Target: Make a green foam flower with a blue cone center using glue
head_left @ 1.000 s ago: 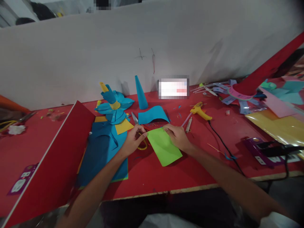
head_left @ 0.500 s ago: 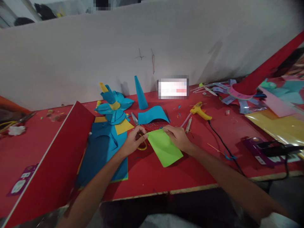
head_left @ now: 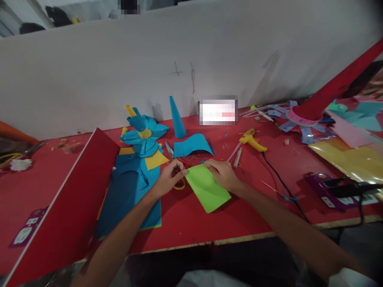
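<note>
The person's left hand (head_left: 171, 175) pinches the far left corner of a green sheet (head_left: 208, 190), and the right hand (head_left: 224, 173) grips its far edge on the other side. The sheet slants over the table (head_left: 191, 231). Scissors (head_left: 180, 185) lie beside the left hand, partly hidden. Beyond are a curved blue sheet (head_left: 194, 144) and a standing blue cone (head_left: 178, 119).

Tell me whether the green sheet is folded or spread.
Spread: the green sheet shows one broad face with no visible crease, held by the left hand and right hand. Its corner under the right hand is hidden.
</note>
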### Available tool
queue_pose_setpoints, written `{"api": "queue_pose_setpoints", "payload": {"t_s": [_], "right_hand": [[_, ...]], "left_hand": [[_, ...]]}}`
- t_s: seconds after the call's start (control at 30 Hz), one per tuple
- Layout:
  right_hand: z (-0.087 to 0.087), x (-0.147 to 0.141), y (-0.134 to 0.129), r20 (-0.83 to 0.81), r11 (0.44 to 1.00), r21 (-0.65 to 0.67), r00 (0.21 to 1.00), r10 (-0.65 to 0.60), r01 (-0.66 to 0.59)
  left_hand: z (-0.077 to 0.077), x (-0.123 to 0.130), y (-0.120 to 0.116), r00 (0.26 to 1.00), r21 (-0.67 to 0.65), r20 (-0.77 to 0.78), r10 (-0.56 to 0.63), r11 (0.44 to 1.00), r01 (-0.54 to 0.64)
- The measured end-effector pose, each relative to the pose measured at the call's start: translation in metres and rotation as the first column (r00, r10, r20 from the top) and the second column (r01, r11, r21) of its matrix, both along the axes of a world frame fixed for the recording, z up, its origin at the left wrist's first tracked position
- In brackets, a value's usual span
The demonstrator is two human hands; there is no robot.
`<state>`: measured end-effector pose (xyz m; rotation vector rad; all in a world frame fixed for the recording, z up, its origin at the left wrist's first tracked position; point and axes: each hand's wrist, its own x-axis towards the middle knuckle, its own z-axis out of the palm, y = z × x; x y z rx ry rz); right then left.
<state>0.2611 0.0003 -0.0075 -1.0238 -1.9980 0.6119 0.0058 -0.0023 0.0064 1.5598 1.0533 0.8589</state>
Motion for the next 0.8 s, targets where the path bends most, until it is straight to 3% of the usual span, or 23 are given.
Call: {"api": "queue_pose_setpoints", "payload": {"t_s": [0.3, 0.5, 0.8], "right_hand": [[-0.0011, 0.0003, 0.0000, 0.015, 1.000, 0.008, 1.000, 0.006, -0.006], [-0.0009, 0.0005, 0.0001, 0.041, 1.000, 0.005, 0.999, 0.004, -0.004], [-0.0051, 0.0005, -0.0002, 0.044, 0.999, 0.016, 0.999, 0.029, -0.030]], "left_hand": [[0.0008, -0.0016, 0.0010, 0.999, -0.016, -0.052, -0.014, 1.000, 0.013], [-0.0002, -0.0031, 0.0012, 0.993, 0.056, -0.120, 0.017, 0.998, -0.011], [0.0011, -0.0095, 0.0044, 0.968, 0.113, -0.251, -0.026, 0.992, 0.056]]}}
